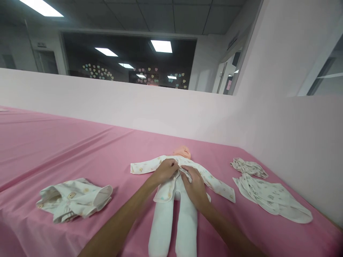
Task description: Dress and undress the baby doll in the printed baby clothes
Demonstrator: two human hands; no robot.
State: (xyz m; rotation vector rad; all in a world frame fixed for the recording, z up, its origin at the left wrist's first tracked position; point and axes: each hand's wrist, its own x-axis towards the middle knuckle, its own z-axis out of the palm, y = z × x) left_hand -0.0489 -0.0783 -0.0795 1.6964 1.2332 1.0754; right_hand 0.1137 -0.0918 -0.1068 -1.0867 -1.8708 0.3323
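A baby doll lies on its back in front of me, its head (pixel 184 152) pointing away and its white legs (pixel 161 226) toward me. It wears a white printed baby jacket (pixel 214 180) with both sleeves spread out. My left hand (pixel 166 170) is closed on the jacket's front edge at the chest. Beside it, my right hand (pixel 195 185) pinches the other front edge, the fingertips of both hands nearly meeting. Below the hands the jacket front hangs apart. Any fastener between the fingers is too small to make out.
A pink sheet (pixel 107 153) covers the table. At the left lies a crumpled printed baby garment (pixel 76 198). A folded printed cloth (pixel 273 198) and a smaller bunched one (pixel 249 167) lie at the right. A pale wall (pixel 160 110) with a window runs behind.
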